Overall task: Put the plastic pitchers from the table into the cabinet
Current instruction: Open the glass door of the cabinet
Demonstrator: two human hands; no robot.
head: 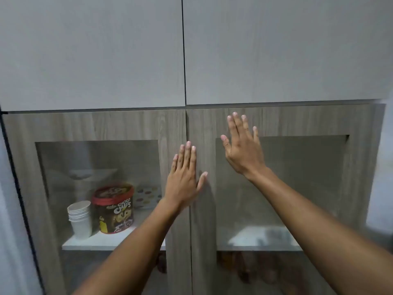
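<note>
We stand facing the cabinet (176, 128), both of its wood-grain doors closed, the seam between them running straight down the middle. Our left hand (182, 179) lies flat at that seam, on the frame of the left door (127, 126), fingers straight and together, grasping nothing. Our right hand (242, 145) is raised higher in front of the right door (297, 122), palm toward it, fingers spread and empty (whether it touches the wood we cannot tell). Through the left door's glass pane we see a stack of white paper cups (80, 218) on a white shelf (106, 241), touching a red-lidded cereal tub (114, 209). No plastic pitcher shows anywhere in view; behind the right pane everything is too blurred to tell.
</note>
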